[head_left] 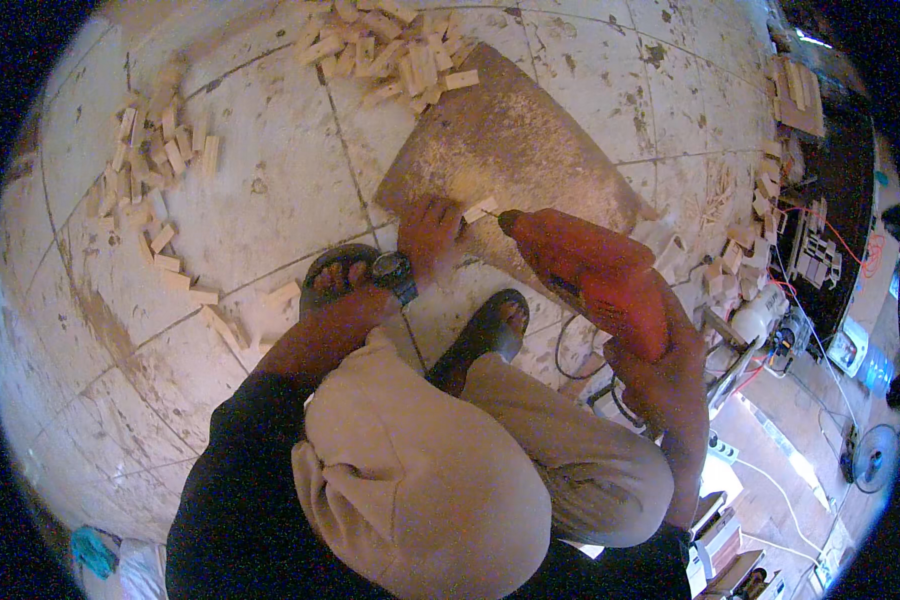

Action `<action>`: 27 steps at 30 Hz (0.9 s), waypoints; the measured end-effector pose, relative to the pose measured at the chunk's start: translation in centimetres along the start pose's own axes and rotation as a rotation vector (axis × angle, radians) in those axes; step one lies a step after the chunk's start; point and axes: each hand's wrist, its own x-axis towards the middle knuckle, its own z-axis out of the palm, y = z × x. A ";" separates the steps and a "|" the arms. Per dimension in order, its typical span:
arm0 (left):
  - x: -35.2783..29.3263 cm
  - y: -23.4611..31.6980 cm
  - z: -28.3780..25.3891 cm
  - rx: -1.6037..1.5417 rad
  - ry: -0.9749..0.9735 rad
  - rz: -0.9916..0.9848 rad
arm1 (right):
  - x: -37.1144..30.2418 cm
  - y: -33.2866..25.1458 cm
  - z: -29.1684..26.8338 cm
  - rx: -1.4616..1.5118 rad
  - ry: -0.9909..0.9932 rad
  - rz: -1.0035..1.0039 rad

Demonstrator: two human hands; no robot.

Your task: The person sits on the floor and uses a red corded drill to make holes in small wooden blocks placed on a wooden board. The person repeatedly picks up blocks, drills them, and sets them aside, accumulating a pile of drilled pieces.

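A red power drill is in my right hand, its dark chuck and thin bit aimed left. The bit's tip reaches a small pale wooden block; whether it has entered the wood I cannot make out. My left hand, with a dark watch on its wrist, is closed at the block's left end and steadies it low down. Beneath the block lies a brown board strewn with sawdust. The grip of my right fingers is partly hidden by the drill.
A heap of wooden blocks lies beyond the board. More blocks trail along the tiled floor at left. My sandalled feet flank the work. At right are a dark cable, a power strip and a fan.
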 end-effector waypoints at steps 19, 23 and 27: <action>0.5 0.2 -0.5 -0.059 0.015 0.012 | -0.3 -1.1 0.0 -0.049 -0.023 0.070; 0.4 0.4 -0.8 -0.054 0.001 -0.011 | -0.1 -1.0 0.1 -0.024 -0.006 0.092; 0.3 0.4 -1.0 -0.084 -0.083 -0.040 | -0.2 -1.1 -0.2 -0.067 -0.025 0.062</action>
